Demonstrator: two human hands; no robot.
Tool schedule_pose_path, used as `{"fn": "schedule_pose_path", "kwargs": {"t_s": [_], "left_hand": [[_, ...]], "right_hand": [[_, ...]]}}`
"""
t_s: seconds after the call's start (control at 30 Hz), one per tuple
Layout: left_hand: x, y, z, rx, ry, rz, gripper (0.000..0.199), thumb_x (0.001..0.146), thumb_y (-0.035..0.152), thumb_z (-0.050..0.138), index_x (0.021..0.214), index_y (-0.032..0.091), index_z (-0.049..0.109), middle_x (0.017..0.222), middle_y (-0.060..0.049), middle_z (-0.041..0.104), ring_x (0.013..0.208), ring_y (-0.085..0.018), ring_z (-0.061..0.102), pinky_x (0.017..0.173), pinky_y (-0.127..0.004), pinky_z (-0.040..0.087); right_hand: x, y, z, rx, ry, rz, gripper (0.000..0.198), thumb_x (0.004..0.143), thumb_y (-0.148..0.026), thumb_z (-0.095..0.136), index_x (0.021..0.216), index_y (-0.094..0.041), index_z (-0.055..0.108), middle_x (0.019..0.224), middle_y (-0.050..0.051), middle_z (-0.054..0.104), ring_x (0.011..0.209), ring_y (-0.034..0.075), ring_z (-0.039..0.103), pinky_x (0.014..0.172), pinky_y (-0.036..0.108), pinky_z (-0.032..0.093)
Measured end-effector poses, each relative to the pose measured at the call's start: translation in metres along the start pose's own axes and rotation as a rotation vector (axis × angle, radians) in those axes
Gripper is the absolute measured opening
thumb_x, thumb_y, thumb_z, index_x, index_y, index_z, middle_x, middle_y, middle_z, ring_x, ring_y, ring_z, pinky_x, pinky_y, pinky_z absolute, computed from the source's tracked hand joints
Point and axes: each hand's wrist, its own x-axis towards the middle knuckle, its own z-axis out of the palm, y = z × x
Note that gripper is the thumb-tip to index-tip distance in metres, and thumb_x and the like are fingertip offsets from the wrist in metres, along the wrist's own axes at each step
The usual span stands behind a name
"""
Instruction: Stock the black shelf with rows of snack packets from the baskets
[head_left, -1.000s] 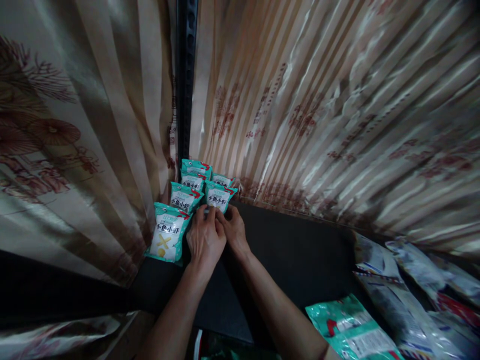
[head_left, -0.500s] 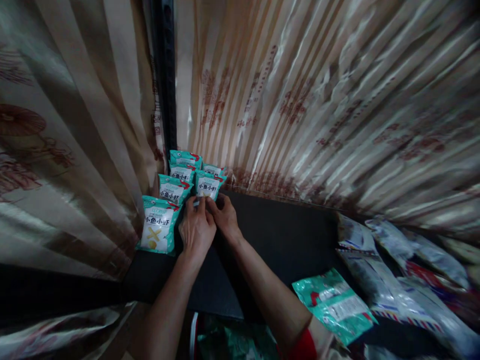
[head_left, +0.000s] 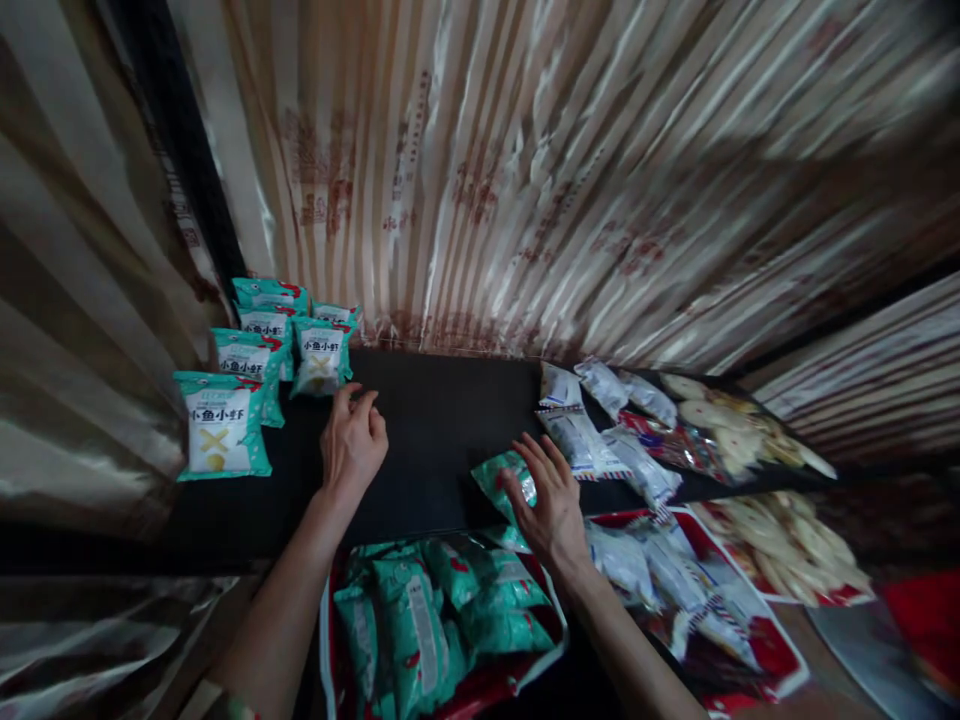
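Observation:
My left hand (head_left: 355, 436) is above the black shelf (head_left: 427, 420), just right of the standing snack bags, its fingers loosely bent, apart and holding nothing. Closest to it stands a teal and white snack bag (head_left: 321, 358), upright in the right-hand row. Another upright bag (head_left: 217, 425) heads the left-hand row, with several more behind. My right hand (head_left: 551, 495) reaches over a teal snack bag (head_left: 495, 480) lying flat near the shelf's front edge. Its fingers are spread, and they partly cover that bag; whether they touch it I cannot tell.
Below the shelf edge is a red and white basket (head_left: 326, 640) of teal bags. A second basket (head_left: 787, 680) holds white packets. Several silvery packets (head_left: 581, 440) and pale flat packs (head_left: 731, 425) lie on the shelf's right side. A patterned curtain (head_left: 450, 200) hangs behind.
My hands were together at the front bag of the right-hand row. Now the left has drawn back from it, and the right has moved over to the lying bag. The view has swung right.

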Motion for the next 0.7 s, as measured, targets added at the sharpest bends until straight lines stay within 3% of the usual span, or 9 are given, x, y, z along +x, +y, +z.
{"fn": "schedule_pose_path", "kwargs": {"t_s": [0.13, 0.27, 0.43, 0.53, 0.63, 0.7], "left_hand": [[-0.035, 0.017, 0.006, -0.088, -0.141, 0.072, 0.03, 0.084, 0.015, 0.042, 0.107, 0.017, 0.062, 0.126, -0.011, 0.05, 0.094, -0.017, 0.062, 0.078, -0.029, 0.053], [-0.074, 0.026, 0.002, -0.168, -0.245, 0.119, 0.03, 0.084, 0.013, 0.041, 0.104, 0.019, 0.062, 0.13, -0.009, 0.049, 0.096, -0.015, 0.062, 0.084, -0.03, 0.053], [-0.111, 0.04, -0.023, -0.282, -0.277, 0.032, 0.031, 0.084, 0.012, 0.039, 0.101, 0.019, 0.064, 0.122, -0.009, 0.056, 0.096, -0.015, 0.063, 0.086, -0.029, 0.052], [-0.128, 0.046, -0.04, -0.345, -0.296, -0.002, 0.032, 0.083, 0.013, 0.039, 0.101, 0.02, 0.064, 0.12, -0.008, 0.057, 0.101, -0.016, 0.061, 0.09, -0.029, 0.051], [-0.141, 0.045, -0.054, -0.393, -0.293, -0.057, 0.034, 0.082, 0.013, 0.041, 0.107, 0.021, 0.063, 0.122, -0.008, 0.057, 0.105, -0.017, 0.06, 0.093, -0.033, 0.05], [-0.145, 0.042, -0.062, -0.422, -0.3, -0.111, 0.038, 0.081, 0.014, 0.042, 0.114, 0.022, 0.059, 0.126, -0.008, 0.054, 0.107, -0.017, 0.059, 0.094, -0.034, 0.049]], "right_hand": [[-0.039, 0.044, 0.0, -0.161, -0.223, -0.004, 0.06, 0.077, -0.047, 0.06, 0.131, -0.022, 0.047, 0.141, 0.012, 0.043, 0.135, 0.039, 0.024, 0.097, 0.058, 0.036], [-0.058, 0.053, 0.007, -0.128, -0.226, -0.135, 0.067, 0.073, -0.03, 0.065, 0.135, -0.025, 0.041, 0.149, 0.01, 0.03, 0.138, 0.037, 0.016, 0.101, 0.055, 0.035], [-0.071, 0.039, 0.011, 0.001, -0.17, -0.224, 0.057, 0.076, -0.022, 0.057, 0.131, -0.026, 0.045, 0.148, 0.008, 0.032, 0.136, 0.035, 0.023, 0.1, 0.053, 0.037], [-0.075, 0.027, 0.01, 0.1, -0.133, -0.215, 0.045, 0.076, -0.029, 0.056, 0.121, -0.022, 0.055, 0.139, 0.011, 0.045, 0.131, 0.036, 0.034, 0.097, 0.054, 0.039], [-0.068, 0.003, -0.003, 0.255, -0.137, -0.091, 0.041, 0.072, -0.039, 0.059, 0.108, -0.02, 0.063, 0.125, 0.013, 0.058, 0.121, 0.037, 0.046, 0.097, 0.054, 0.04], [-0.058, -0.021, -0.021, 0.402, -0.21, 0.05, 0.045, 0.069, -0.046, 0.061, 0.105, -0.02, 0.065, 0.121, 0.013, 0.061, 0.117, 0.035, 0.05, 0.099, 0.052, 0.039]]}}
